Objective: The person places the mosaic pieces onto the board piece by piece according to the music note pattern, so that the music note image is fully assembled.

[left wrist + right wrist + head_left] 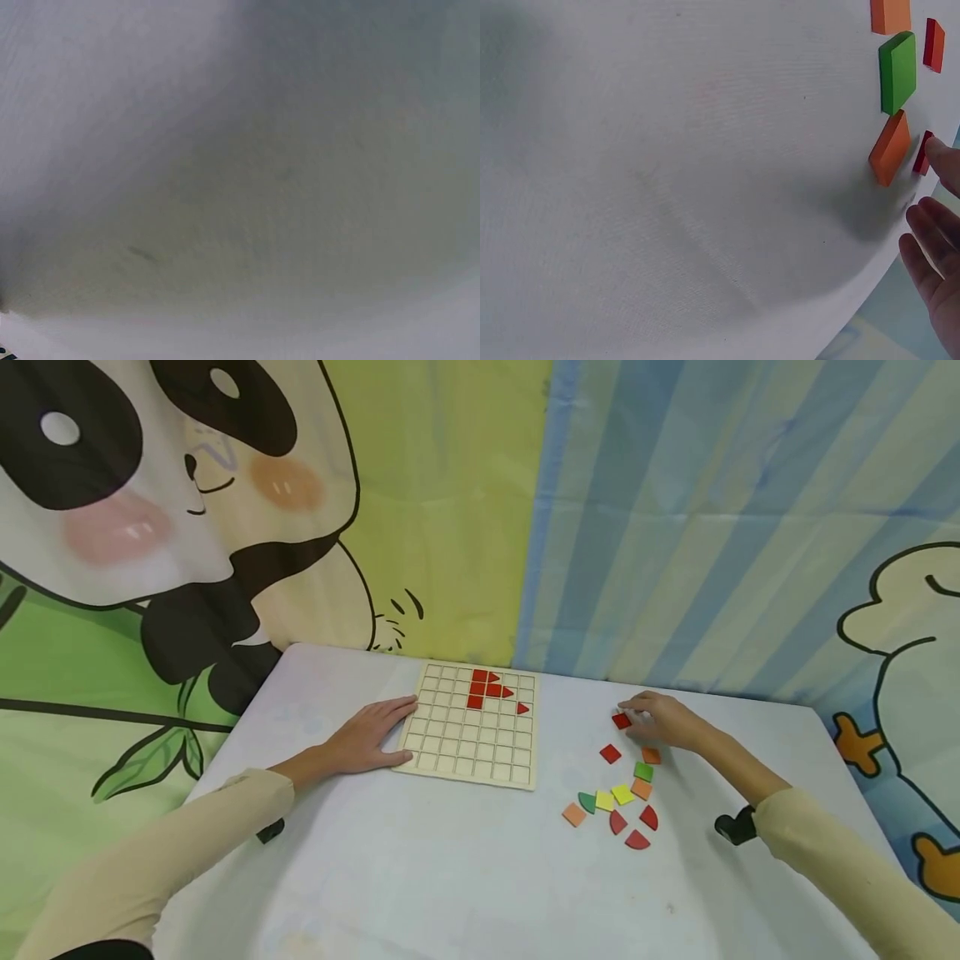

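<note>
In the head view my left hand point(365, 737) rests at the left edge of a pale wooden grid board point(442, 752), fingers and thumb spread. Red square tiles and small red triangles point(522, 708) lie in the board's upper cells. My right hand point(663, 720) is to the right of the board, thumb and finger at a red square tile point(621, 721). The right wrist view shows the thumb point(941, 161) against that tile's face, other fingers apart from it; the index contact is hidden. Another red square tile point(611, 753) lies nearer the front.
By the right hand lie orange tiles point(650, 756), a green tile point(643, 771), yellow tiles point(622, 794), a green quarter-round point(588, 802) and red quarter-rounds point(637, 840). A printed curtain point(450, 510) hangs behind the white table point(450, 877). The left wrist view shows only a blurred pale surface.
</note>
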`<act>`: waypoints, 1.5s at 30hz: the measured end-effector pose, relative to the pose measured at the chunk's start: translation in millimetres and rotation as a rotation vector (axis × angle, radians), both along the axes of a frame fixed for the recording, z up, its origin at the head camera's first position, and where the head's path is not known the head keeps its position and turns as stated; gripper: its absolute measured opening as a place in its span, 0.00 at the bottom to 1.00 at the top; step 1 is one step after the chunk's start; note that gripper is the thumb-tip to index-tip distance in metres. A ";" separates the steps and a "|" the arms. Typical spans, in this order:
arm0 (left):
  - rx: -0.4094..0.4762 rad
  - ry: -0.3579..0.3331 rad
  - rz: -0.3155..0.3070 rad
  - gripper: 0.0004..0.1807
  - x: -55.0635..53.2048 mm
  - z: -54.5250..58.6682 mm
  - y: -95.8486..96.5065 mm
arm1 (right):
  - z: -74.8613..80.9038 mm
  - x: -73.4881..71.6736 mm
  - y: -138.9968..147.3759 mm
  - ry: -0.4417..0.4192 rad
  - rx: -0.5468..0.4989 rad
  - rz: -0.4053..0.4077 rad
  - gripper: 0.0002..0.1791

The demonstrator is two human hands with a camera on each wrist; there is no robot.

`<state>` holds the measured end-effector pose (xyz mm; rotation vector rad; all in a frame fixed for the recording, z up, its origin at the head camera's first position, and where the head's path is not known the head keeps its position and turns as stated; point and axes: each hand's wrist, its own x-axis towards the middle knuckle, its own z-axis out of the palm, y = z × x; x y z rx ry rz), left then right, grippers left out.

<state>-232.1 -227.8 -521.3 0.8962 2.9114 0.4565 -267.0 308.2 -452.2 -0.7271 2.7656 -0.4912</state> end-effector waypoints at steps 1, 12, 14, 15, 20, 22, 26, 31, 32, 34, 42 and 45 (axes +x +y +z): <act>0.000 0.002 0.000 0.49 -0.3 0.8 -0.1 | 0.8 -0.4 -0.8 0.003 -0.001 0.004 0.25; 0.009 0.011 0.005 0.49 -0.6 6.3 -4.2 | -10.5 -11.2 -13.4 0.061 0.069 0.045 0.19; 0.011 0.013 0.002 0.49 -0.7 6.6 -5.1 | -12.7 -12.0 -15.0 0.074 0.070 0.040 0.18; 0.010 0.013 0.001 0.49 -1.0 6.7 -5.3 | -13.3 -11.9 -15.6 0.076 0.067 0.035 0.18; 0.010 0.020 0.001 0.49 -1.6 7.1 -5.3 | -14.3 -10.7 -15.1 0.096 0.055 0.038 0.18; 0.025 0.013 0.000 0.49 -0.6 7.6 -4.6 | -15.3 -10.9 -13.5 0.108 0.045 0.050 0.18; 0.040 0.010 -0.002 0.49 1.3 6.0 -3.5 | -18.8 -12.6 -10.2 0.150 0.047 0.080 0.17; 0.024 0.042 -0.005 0.49 3.2 1.8 -4.0 | -16.9 -10.4 -19.2 0.086 -0.001 -0.003 0.18; 0.021 0.047 -0.007 0.48 3.4 1.1 -4.0 | -15.0 -9.0 -24.1 0.057 -0.021 -0.029 0.19; 0.022 0.052 -0.010 0.48 3.5 0.4 -3.7 | -9.9 -5.9 -36.4 0.005 -0.065 -0.059 0.20; 0.009 0.059 -0.023 0.48 1.4 -1.3 -0.5 | 4.7 -1.2 -95.5 0.117 -0.072 0.116 0.16; 0.005 0.059 -0.025 0.48 0.6 -1.6 0.0 | 6.8 -5.5 -116.2 0.170 -0.084 0.155 0.14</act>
